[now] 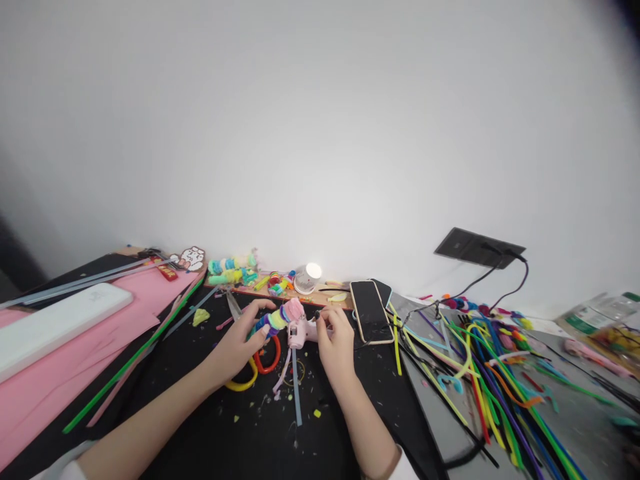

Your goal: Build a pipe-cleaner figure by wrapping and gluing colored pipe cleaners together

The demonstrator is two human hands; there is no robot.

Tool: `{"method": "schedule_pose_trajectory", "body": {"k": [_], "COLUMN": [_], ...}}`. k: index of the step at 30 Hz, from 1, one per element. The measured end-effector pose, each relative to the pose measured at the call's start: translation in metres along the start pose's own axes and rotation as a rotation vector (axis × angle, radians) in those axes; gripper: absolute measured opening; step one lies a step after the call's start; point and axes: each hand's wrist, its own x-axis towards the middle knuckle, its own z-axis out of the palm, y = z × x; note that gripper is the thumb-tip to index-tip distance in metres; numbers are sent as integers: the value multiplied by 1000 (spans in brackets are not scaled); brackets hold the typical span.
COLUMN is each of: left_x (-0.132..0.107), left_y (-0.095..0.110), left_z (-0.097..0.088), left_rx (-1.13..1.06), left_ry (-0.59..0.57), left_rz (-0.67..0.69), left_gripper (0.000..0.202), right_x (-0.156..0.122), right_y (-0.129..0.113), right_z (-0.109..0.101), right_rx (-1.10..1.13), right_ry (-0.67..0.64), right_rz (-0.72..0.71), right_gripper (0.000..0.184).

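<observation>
My left hand [244,341] is closed around a short fuzzy roll [274,324] banded in blue, yellow, purple and white, with a pink end [294,309] pointing to the right. My right hand [336,335] is bent in a pinch just right of it; whatever its fingertips hold is hidden. Between the hands lies a small pink glue gun [297,335], partly covered by the right fingers. A translucent glue stick [297,393] juts from it toward me. Under my left hand, scissors [270,355] with red and yellow handles rest on the black mat [240,440].
A phone [373,312] lies right of my right hand. Many coloured pipe cleaners [500,387] spread over the right side, with cables [465,287] running to a wall socket [477,248]. Pink sheets [100,347] and a white bar-shaped device [65,327] lie left. A small lamp [307,279] glows by the wall.
</observation>
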Motion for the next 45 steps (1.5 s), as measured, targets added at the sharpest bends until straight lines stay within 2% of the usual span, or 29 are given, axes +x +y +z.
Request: {"method": "schedule_pose_trajectory", "body": {"k": [3, 7, 11, 15, 20, 28, 34, 45], "left_x": [-1, 0, 0, -1, -2, -1, 0, 0], "left_y": [3, 4, 4, 7, 9, 9, 7, 3], "left_z": [1, 1, -2, -5, -4, -6, -6, -4], "left_rx": [-126, -127, 9, 182, 237, 244, 213, 166], "left_ry": [-19, -9, -27, -49, -58, -28, 0, 16], "left_rz": [-66, -65, -20, 34, 76, 31, 52, 21], "left_gripper": [29, 30, 32, 34, 34, 32, 30, 32], "right_x": [0, -1, -3, -4, -5, -6, -5, -7], "right_y": [-1, 0, -1, -3, -4, -4, -5, -1], "right_z": [1, 3, 3, 2, 3, 7, 8, 11], "right_rx": [16, 13, 35, 50, 90, 201, 265, 311], "right_ry": [-2, 8, -11, -36, -32, -66, -83, -96], "right_rz": [5, 6, 47, 69, 104, 152, 167, 178], "right_gripper": [23, 19, 9, 16, 19, 12, 11, 8]}}
